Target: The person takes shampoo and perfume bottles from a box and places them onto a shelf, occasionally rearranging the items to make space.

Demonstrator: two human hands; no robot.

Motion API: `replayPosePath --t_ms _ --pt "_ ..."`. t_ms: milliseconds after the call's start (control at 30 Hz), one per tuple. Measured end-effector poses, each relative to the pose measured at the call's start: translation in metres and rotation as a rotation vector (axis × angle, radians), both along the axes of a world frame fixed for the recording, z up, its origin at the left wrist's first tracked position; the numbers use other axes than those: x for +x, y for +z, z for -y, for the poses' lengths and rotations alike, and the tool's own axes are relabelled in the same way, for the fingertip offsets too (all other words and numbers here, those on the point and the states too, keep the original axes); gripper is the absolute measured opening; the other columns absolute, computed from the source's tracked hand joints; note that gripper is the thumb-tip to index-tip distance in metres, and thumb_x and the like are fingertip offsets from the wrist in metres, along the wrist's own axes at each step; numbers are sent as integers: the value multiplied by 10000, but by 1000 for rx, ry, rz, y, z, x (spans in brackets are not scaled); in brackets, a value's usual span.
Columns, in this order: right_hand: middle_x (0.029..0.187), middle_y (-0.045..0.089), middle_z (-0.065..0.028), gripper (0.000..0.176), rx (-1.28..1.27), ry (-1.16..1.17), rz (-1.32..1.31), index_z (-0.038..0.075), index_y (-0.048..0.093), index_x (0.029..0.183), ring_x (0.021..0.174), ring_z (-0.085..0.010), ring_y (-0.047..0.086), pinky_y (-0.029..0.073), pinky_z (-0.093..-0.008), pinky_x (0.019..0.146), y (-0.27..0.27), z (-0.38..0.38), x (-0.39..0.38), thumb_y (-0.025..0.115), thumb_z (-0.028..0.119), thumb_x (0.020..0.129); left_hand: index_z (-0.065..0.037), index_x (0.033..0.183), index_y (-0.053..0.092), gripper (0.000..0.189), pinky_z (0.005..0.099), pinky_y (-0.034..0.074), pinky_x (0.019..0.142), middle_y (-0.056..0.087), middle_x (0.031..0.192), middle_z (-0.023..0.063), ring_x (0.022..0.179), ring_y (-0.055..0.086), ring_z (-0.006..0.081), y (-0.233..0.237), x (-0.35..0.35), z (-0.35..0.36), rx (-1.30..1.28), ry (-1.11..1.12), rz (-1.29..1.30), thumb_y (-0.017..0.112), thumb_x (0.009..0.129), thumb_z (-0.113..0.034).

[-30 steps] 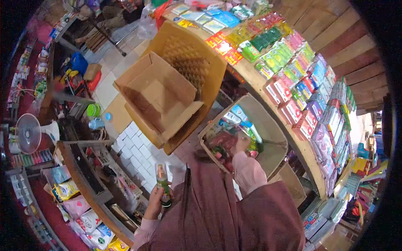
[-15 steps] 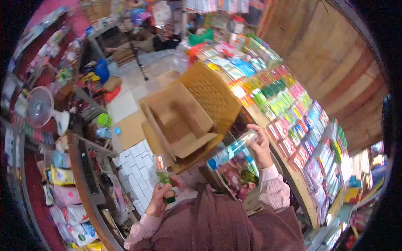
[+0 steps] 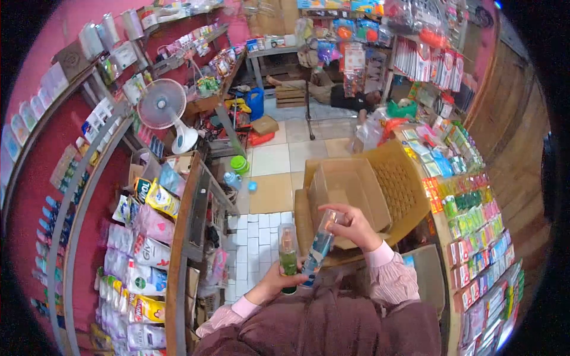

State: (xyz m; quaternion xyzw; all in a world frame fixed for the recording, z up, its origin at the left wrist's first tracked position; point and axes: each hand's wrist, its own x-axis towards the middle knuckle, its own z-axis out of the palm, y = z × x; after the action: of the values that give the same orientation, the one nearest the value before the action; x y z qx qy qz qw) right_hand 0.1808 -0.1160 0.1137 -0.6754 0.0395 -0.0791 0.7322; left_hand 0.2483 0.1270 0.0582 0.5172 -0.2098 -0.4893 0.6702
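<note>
My left hand (image 3: pixel 274 283) is wrapped round the lower part of a green spray bottle (image 3: pixel 288 258) with a tall clear cap. Its fingertips reach the base of a second, blue spray bottle (image 3: pixel 318 254). My right hand (image 3: pixel 355 228) pinches that blue bottle by its clear cap from above. Both bottles are close together in front of my chest, the green one nearly upright, the blue one tilted with its cap to the right. Just beyond them an open cardboard box (image 3: pixel 380 204) sits on a yellow woven chair (image 3: pixel 409 178).
A counter with rows of small packets (image 3: pixel 475 234) runs along my right. On the left stand a wooden-framed case (image 3: pixel 178 261), bagged goods (image 3: pixel 145 279) and a white fan (image 3: pixel 163 107). A person (image 3: pixel 344 98) lies on the floor at the back.
My view has swung to the left. My right hand has brought the blue bottle in from the right, beside the green bottle, turning it from slanted to steeper.
</note>
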Motion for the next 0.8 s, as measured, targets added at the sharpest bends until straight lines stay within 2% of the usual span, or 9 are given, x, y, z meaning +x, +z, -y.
replayPosePath --t_ms 67,133,200,267,400,567,633,700,800 --pt "917 610 -8 432 68 -45 -2 45 503 1248 759 -69 587 497 -215 603 -10 -8 7 637 47 837 -76 930 513 293 242 468 706 621 915 14 804 575 94 -2 10 -1 47 20 35 738 745 -48" --pt "921 612 -12 435 70 -117 42 47 501 1252 762 -70 588 501 -217 603 -11 -15 9 636 51 838 -66 957 515 278 244 473 715 616 912 13 812 576 90 32 12 2 25 -44 1 723 775 -96" --pt "1012 609 -39 473 -8 -236 18 32 478 1277 841 -82 586 493 -226 707 1 -24 0 629 45 828 -62 970 513 287 241 474 720 615 912 9 816 577 87 46 19 4 26 -88 8 721 784 -129" --pt "1062 600 -41 512 -25 -308 111 33 464 1293 886 -82 567 478 -237 757 2 -30 -1 632 59 810 -71 975 512 296 231 459 710 609 918 2 817 562 76 18 36 -2 104 -141 113 721 791 -171" --pt "1180 559 -68 549 -32 -135 75 40 424 1337 989 -115 568 473 -253 825 4 -25 3 589 9 814 -89 977 515 297 209 429 668 583 918 -15 802 530 57 0 48 -8 64 -129 122 725 792 -189" --pt "1088 597 -39 545 59 22 -62 43 430 1334 941 -101 581 473 -231 795 25 -39 48 588 -14 815 -112 996 508 299 195 400 661 552 927 -50 802 500 43 -4 48 -30 79 -5 50 718 802 -199" --pt "1081 592 -30 543 85 110 -65 37 438 1323 935 -88 580 475 -236 794 26 -52 74 580 -54 807 -113 995 504 297 196 394 648 544 928 -52 785 487 41 -16 47 -40 -46 121 27 713 807 -212" --pt "1068 591 -44 546 36 276 -46 31 434 1322 953 -98 579 477 -228 802 27 -71 111 595 -62 809 -114 971 491 293 192 371 635 510 895 -60 769 451 32 10 55 -67 -23 173 -8 706 813 -235" --pt "1075 601 -50 539 -225 560 -16 41 460 1307 945 -101 579 471 -254 830 54 -111 174 649 -12 805 -117 948 473 280 199 354 651 471 839 -64 776 432 34 -11 86 -118 -105 216 79 697 818 -225"
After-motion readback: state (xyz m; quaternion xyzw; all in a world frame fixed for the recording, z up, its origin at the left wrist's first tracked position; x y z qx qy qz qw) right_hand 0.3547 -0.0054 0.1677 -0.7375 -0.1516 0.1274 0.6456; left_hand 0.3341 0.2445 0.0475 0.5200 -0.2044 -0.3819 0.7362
